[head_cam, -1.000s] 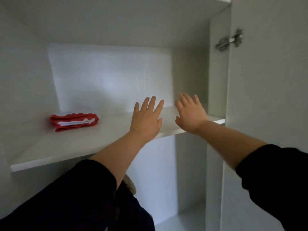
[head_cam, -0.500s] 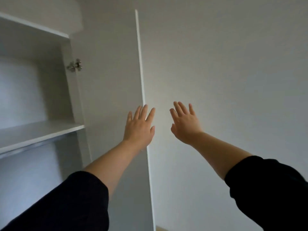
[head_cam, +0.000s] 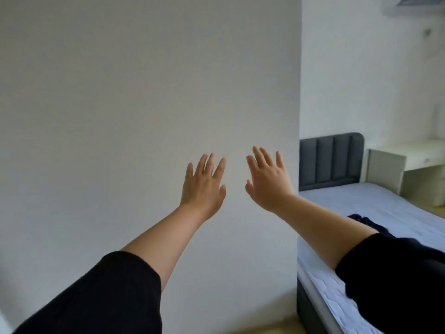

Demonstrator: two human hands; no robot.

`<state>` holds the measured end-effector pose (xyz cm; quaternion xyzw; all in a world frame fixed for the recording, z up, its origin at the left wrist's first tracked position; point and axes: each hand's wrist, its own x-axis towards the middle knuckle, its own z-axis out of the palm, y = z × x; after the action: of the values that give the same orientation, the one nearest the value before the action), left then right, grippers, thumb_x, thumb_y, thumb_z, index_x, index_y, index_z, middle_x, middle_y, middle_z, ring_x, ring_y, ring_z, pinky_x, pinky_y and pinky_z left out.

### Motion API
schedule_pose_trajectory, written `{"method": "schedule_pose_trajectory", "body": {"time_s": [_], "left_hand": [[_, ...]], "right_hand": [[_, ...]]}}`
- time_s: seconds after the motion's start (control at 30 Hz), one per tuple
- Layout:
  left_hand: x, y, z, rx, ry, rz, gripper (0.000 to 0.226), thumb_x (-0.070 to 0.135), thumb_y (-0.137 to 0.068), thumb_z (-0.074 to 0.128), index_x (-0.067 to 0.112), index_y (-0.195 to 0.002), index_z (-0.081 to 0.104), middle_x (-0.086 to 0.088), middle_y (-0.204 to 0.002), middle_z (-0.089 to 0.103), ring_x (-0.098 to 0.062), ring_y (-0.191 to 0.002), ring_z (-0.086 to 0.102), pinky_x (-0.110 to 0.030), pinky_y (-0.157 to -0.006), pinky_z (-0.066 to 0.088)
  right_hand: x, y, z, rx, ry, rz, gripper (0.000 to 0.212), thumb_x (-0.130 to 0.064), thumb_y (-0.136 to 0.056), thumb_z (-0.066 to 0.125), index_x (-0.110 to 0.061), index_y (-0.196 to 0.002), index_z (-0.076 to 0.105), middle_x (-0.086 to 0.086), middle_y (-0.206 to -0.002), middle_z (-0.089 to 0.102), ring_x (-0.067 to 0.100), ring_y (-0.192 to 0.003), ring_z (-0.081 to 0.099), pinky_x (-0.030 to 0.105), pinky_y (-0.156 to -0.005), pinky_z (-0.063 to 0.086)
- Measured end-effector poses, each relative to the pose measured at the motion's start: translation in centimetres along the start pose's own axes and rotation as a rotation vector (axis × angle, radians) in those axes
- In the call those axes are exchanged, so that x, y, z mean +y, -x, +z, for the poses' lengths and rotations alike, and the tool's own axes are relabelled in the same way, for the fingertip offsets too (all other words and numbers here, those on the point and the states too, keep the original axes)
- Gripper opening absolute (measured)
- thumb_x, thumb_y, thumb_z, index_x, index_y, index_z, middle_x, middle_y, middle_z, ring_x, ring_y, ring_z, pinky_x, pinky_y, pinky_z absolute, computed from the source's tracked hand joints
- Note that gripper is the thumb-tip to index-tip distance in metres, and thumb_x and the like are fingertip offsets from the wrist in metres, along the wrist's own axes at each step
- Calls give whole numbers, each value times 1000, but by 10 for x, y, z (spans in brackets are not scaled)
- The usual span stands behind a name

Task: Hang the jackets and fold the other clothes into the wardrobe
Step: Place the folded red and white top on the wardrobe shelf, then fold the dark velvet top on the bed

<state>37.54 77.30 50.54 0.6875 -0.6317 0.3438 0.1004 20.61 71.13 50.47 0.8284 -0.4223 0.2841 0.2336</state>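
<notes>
Hovering before a pale wall (head_cam: 120,92), left hand (head_cam: 204,186) and right hand (head_cam: 267,182) are spreading straight fingers (head_cam: 212,165), gripping nothing, while the dark garment (head_cam: 361,220) is lying on the bed (head_cam: 385,206); probably soft, light, floppy, so grasp at collar or shoulders.

A dark navy garment (head_cam: 360,218) is pictured lying crumpled on a pale blue mattress (head_cam: 385,201), most of it hidden behind a black sleeve (head_cam: 397,273).
</notes>
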Motion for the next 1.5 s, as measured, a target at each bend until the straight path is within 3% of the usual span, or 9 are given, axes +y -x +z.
{"method": "schedule_pose_trajectory", "body": {"time_s": [0.17, 0.37, 0.73, 0.97, 1.17, 1.33, 1.5], "left_hand": [[95, -65, 58, 4, 121, 132, 66, 39, -97, 32, 15, -152, 4, -8, -159, 6, -27, -146, 3, -48, -116, 12], [193, -146, 156, -19, 251, 268, 65, 38, -98, 37, 14, -152, 8, -9, -159, 8, -28, -146, 6, -45, -117, 12], [329, -235, 312, -294, 416, 378, 65, 31, -98, 37, 14, -152, 5, -11, -159, 6, -27, -146, 5, -43, -117, 15], [403, -238, 418, -458, 562, 419, 64, 25, -97, 40, 13, -152, 12, -12, -157, 12, -25, -144, 12, -39, -114, 17], [483, -229, 520, -628, 721, 317, 65, 23, -97, 43, 15, -152, 11, -10, -158, 12, -25, -144, 15, -38, -116, 18], [547, -163, 613, -811, 810, 173, 64, 25, -98, 42, 16, -152, 10, -9, -159, 12, -25, -144, 17, -37, -115, 20], [585, -84, 713, -939, 821, 121, 62, 25, -98, 42, 16, -152, 12, -8, -159, 11, -25, -144, 18, -37, -114, 20]], "right_hand": [[100, 18, 54, -76, 14, 207, 58, -36, -95, 44, -11, -144, 26, 11, -158, 15, 26, -146, 10, 53, -117, 6], [205, 9, 140, -175, 62, 325, 61, -35, -95, 47, -12, -147, 24, 10, -158, 13, 25, -146, 8, 52, -118, 7], [350, 38, 285, -380, -22, 585, 58, -26, -91, 50, -11, -144, 31, 11, -155, 22, 27, -143, 19, 48, -117, 9], [414, 80, 409, -598, -84, 690, 60, -22, -89, 50, -10, -145, 30, 10, -155, 23, 28, -142, 21, 47, -117, 12], [441, 141, 543, -713, -165, 762, 53, -21, -85, 52, -10, -136, 39, 7, -142, 39, 28, -129, 38, 43, -107, 27], [453, 235, 641, -833, -215, 883, 47, -17, -82, 52, -10, -128, 44, 8, -133, 45, 31, -124, 41, 43, -103, 30], [459, 324, 730, -986, -170, 850, 45, -19, -85, 47, -10, -129, 42, 9, -134, 43, 32, -123, 40, 44, -102, 32]]}}
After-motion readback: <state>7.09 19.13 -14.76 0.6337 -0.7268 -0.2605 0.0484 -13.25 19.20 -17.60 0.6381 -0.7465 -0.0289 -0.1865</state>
